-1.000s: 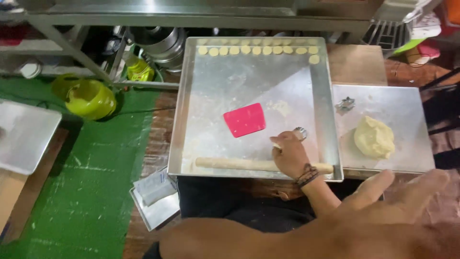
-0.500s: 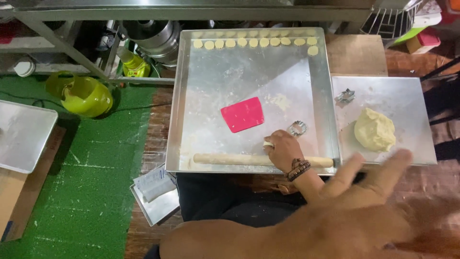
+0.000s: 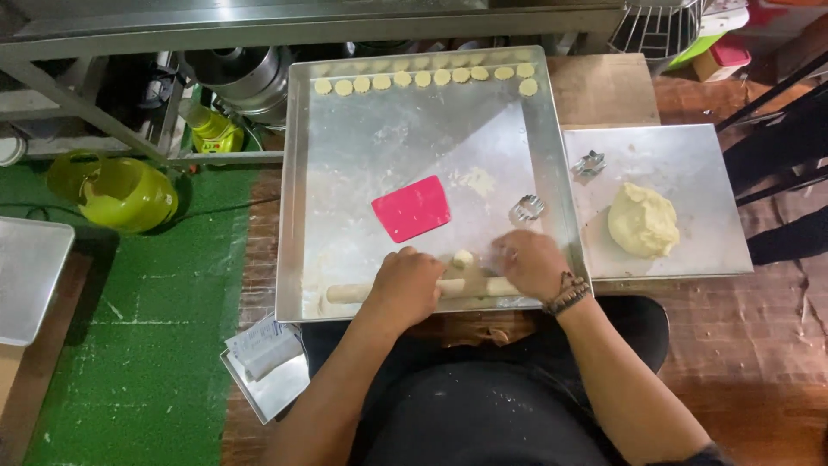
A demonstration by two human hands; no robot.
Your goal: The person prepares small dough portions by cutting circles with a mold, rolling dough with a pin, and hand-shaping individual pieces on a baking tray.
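Note:
My left hand (image 3: pixel 407 285) and my right hand (image 3: pixel 528 263) both rest on a wooden rolling pin (image 3: pixel 345 293) lying along the near edge of a large metal tray (image 3: pixel 297 198). A small piece of dough (image 3: pixel 463 258) sits between my hands, just behind the pin. A pink plastic scraper (image 3: pixel 412 208) lies in the tray's middle. A metal cookie cutter (image 3: pixel 526 208) stands to its right. A row of cut round dough pieces (image 3: pixel 423 79) lines the tray's far edge.
A smaller metal tray (image 3: pixel 690 164) to the right holds a lump of dough (image 3: pixel 642 221) and a second cutter (image 3: pixel 588 164). A small metal tin (image 3: pixel 269 388) lies on the floor at the left, near a green mat (image 3: pixel 147 345) and a yellow-green kettle (image 3: pixel 116 192).
My left hand, raised close to the camera before, has come down onto the rolling pin. My right hand stays on the pin near its right end.

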